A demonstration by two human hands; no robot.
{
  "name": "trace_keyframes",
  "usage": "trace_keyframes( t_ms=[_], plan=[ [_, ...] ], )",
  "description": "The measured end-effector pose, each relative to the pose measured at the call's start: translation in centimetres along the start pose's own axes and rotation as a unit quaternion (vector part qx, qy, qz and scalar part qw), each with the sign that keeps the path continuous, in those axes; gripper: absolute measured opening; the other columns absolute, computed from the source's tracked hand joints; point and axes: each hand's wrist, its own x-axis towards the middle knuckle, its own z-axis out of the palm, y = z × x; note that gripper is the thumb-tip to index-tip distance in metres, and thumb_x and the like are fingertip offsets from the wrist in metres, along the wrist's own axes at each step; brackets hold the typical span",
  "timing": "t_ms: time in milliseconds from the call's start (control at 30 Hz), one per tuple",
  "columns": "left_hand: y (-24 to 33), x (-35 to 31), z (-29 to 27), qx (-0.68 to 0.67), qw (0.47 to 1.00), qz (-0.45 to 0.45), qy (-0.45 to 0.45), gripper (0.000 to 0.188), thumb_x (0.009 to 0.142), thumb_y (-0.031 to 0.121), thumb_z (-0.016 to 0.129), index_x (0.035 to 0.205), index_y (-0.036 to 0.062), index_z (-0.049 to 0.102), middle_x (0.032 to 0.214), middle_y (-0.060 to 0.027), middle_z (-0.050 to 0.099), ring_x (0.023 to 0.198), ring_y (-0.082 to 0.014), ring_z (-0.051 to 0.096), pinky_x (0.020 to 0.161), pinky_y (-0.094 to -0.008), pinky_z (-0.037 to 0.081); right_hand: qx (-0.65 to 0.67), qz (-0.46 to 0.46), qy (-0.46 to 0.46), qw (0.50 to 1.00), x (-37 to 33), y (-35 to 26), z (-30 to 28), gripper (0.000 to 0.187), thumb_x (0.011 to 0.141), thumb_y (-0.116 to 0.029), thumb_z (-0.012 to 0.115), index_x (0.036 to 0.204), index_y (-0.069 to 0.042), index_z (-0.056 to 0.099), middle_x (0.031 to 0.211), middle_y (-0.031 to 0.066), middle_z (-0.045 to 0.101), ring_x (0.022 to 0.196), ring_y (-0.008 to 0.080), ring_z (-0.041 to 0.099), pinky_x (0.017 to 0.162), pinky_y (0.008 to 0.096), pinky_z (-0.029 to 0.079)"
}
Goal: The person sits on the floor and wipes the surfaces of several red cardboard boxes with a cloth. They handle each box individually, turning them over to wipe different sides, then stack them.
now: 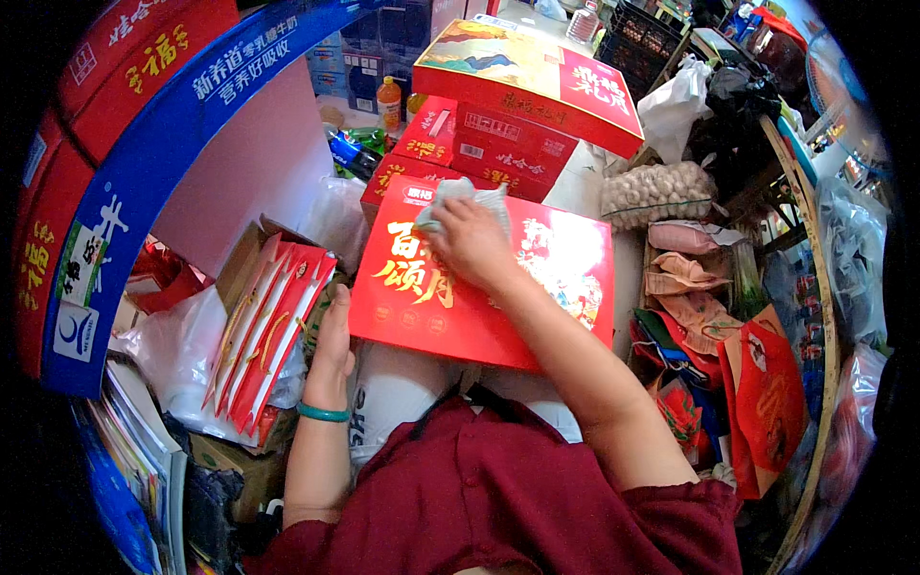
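A red gift box [450, 331] with gold lettering and a shiny printed picture lies across my lap, tilted a little. My right hand [468, 240] presses a pale grey-green cloth [487, 203] onto its upper left part, fingers closed over the cloth. My left hand [333, 333], below a green bangle [323, 413], stands upright against the box's left edge. Its fingers look stretched out along that side, though the box may hide part of them. Just beyond the box is a stack of red cartons [508, 149], topped by a red and gold gift box [522, 72].
Red paper gift bags [273, 331] stand in a carton at my left, below blue and red cartons [206, 81]. To the right are a net sack of garlic [661, 195], a red bag [762, 402] and plastic bags. An orange drink bottle [388, 103] stands behind.
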Motion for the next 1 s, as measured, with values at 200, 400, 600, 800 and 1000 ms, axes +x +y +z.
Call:
trace_keyframes(
  t_ms=[200,400,600,800,1000],
  plan=[
    [0.3,-0.3,0.5,-0.041,0.997,-0.018,0.056,0.066,0.094,0.058,0.033,0.125,0.0016,0.05,0.12,-0.0097,0.057,0.111,-0.0187,0.054,0.093,-0.0339,0.043,0.104,-0.102,-0.014,0.989,-2.2,-8.6,2.4,0.042,0.077,-0.031,0.065,0.113,-0.009,0.058,0.126,0.0106,0.052,0.121,0.031,0.046,0.099,0.0442,0.038],
    [0.4,-0.6,-0.1,-0.089,0.995,-0.04,0.01,0.059,0.095,0.053,0.038,0.124,0.0034,0.05,0.116,-0.0095,0.058,0.104,-0.0205,0.058,0.086,-0.0346,0.048,0.109,-0.163,0.018,0.98,-6.5,-10.5,1.0,0.045,0.072,-0.032,0.067,0.11,-0.009,0.059,0.123,0.0093,0.054,0.118,0.0287,0.048,0.099,0.044,0.037],
    [0.5,-0.4,0.6,-0.021,1.0,0.0,0.0,0.041,0.095,0.035,0.052,0.118,0.0012,0.054,0.113,-0.0092,0.061,0.101,-0.0167,0.059,0.089,-0.0314,0.046,0.084,-0.118,-0.025,0.989,-10.9,-7.3,-2.6,0.049,0.074,-0.028,0.068,0.117,-0.011,0.056,0.13,0.0073,0.05,0.123,0.028,0.045,0.101,0.0451,0.037],
    [0.3,-0.2,0.4,-0.028,1.0,-0.005,-0.007,0.04,0.092,0.03,0.058,0.118,0.0,0.054,0.114,-0.0089,0.061,0.103,-0.0156,0.059,0.091,-0.0303,0.045,0.036,0.009,-0.046,0.998,-17.1,-2.6,-7.8,0.048,0.075,-0.027,0.069,0.119,-0.013,0.057,0.131,0.0076,0.051,0.124,0.0281,0.045,0.101,0.0469,0.037],
    [1.4,-1.4,1.0,-0.024,1.0,-0.001,-0.008,0.039,0.093,0.03,0.056,0.118,-0.0006,0.053,0.115,-0.0094,0.061,0.103,-0.0163,0.059,0.091,-0.0306,0.045,-0.016,0.096,-0.034,0.995,-21.8,1.0,-11.1,0.049,0.071,-0.021,0.072,0.117,-0.012,0.059,0.129,0.0071,0.053,0.123,0.0278,0.047,0.1,0.0437,0.039]
  ],
)
